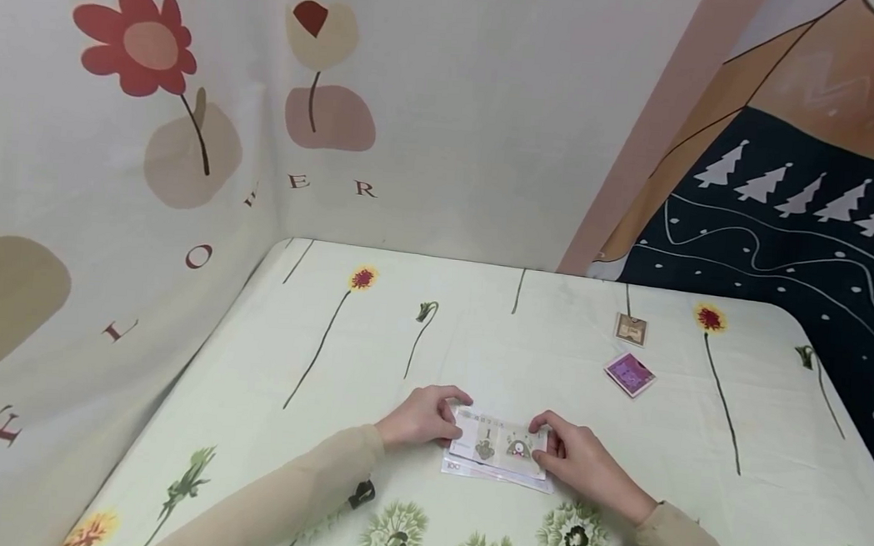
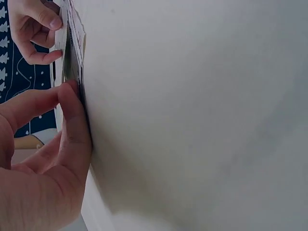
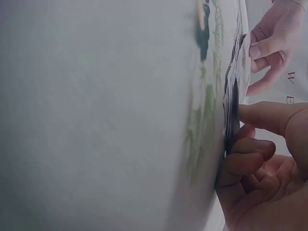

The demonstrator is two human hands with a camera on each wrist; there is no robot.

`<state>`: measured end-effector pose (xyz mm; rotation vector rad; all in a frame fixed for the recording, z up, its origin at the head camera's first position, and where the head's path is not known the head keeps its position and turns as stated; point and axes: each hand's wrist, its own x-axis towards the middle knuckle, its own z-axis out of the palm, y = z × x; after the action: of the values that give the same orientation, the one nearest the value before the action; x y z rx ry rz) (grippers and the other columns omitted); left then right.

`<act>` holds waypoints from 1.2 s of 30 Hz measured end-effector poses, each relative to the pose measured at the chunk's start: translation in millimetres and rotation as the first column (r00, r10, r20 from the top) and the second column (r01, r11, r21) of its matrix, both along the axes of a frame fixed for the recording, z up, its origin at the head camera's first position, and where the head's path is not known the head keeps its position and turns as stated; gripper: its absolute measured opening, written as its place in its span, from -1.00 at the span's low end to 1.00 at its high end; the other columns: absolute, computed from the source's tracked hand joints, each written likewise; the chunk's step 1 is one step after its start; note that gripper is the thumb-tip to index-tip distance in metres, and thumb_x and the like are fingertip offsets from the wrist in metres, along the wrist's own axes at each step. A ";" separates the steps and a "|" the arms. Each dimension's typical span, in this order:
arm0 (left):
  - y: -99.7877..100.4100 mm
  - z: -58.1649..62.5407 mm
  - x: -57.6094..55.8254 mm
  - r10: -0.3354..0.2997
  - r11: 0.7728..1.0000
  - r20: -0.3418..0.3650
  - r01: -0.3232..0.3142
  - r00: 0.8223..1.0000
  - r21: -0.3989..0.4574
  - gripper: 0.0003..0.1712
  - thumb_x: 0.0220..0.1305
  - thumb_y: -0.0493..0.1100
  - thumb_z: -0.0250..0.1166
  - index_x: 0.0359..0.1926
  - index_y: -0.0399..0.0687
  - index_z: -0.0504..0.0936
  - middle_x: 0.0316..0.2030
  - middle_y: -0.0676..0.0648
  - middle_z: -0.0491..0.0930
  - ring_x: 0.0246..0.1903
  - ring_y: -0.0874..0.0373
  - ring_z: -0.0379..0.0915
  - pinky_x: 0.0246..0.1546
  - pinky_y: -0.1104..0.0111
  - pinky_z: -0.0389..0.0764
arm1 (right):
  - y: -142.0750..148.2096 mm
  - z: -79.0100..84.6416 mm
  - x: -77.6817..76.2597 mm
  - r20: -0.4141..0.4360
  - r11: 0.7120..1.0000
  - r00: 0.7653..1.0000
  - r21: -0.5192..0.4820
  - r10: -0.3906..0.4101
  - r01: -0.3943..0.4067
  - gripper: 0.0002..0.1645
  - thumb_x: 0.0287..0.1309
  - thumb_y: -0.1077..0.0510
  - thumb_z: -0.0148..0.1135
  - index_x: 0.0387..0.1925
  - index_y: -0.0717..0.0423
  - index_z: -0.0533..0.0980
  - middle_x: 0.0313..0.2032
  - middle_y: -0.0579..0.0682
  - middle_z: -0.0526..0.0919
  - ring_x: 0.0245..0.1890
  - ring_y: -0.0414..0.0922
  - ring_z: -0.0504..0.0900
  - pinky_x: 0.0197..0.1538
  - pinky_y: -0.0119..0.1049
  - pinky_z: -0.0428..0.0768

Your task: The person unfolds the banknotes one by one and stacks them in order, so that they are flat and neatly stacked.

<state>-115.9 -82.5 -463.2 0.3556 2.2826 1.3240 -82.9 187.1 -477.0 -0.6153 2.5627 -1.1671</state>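
Note:
A small stack of paper banknotes (image 1: 497,445) lies low over the flowered tablecloth in the head view. The top note is pale, printed with a 1 and a cartoon figure; beneath it a lilac note marked 100 sticks out along the near edge. My left hand (image 1: 426,416) pinches the left end of the stack between thumb and fingers. At the opposite end, my right hand (image 1: 574,457) pinches the right edge. Edge-on in the right wrist view, the notes (image 3: 233,86) show several loose layers, with a gap under the top one. How many there are cannot be told.
Beyond the right hand lie a purple square card (image 1: 629,374) and a brown square card (image 1: 631,329). A printed fabric wall (image 1: 446,123) borders the table at the back and left; dark tree-patterned cloth (image 1: 801,220) hangs at the right.

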 end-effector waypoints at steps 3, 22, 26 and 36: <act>-1.0 0.2 -0.4 -0.007 1.000 -0.002 0.007 1.000 -0.007 -0.56 0.03 -0.50 0.34 -0.01 -0.30 0.55 -0.58 -0.02 0.54 -0.63 0.16 0.54 -0.56 0.39 0.62 | -0.4 0.8 -0.1 0.002 1.000 1.000 0.004 0.006 -0.006 -0.72 0.17 0.29 0.28 -0.07 0.13 0.48 -0.62 -0.20 0.39 -0.67 -0.32 0.28 -0.57 -0.41 0.31; -10.5 5.4 1.8 -0.080 0.995 -0.009 0.079 0.997 -0.052 -0.69 0.08 -0.41 0.34 -0.11 -0.26 0.56 -0.58 0.02 0.57 -0.65 0.19 0.48 -0.60 0.49 0.46 | -3.2 4.4 -0.4 0.012 1.000 1.000 0.007 0.005 -0.006 -0.72 0.20 0.27 0.26 -0.05 0.13 0.50 -0.58 -0.18 0.40 -0.63 -0.31 0.30 -0.52 -0.39 0.32; -12.9 6.4 1.2 -0.079 0.995 -0.021 0.078 0.997 -0.067 -0.71 0.09 -0.40 0.34 -0.13 -0.25 0.57 -0.58 0.03 0.56 -0.64 0.19 0.47 -0.59 0.48 0.44 | -2.1 5.6 -1.8 0.014 1.000 1.000 -0.014 -0.007 0.008 -0.77 0.20 0.29 0.24 -0.09 0.16 0.52 -0.55 -0.17 0.42 -0.60 -0.30 0.34 -0.51 -0.38 0.37; -19.3 12.3 -1.8 -0.080 0.996 -0.011 0.080 0.997 -0.050 -0.72 0.12 -0.39 0.31 -0.10 -0.27 0.56 -0.57 -0.02 0.58 -0.63 0.18 0.45 -0.58 0.46 0.41 | 4.0 5.9 -14.4 0.018 0.995 0.998 -0.077 -0.063 0.064 -0.86 0.13 0.32 0.25 -0.23 0.19 0.56 -0.46 -0.12 0.49 -0.49 -0.24 0.43 -0.42 -0.41 0.48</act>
<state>-117.7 -101.8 -450.8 0.4348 2.2825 1.2270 -97.4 191.1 -471.1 -0.5428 2.5514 -1.2925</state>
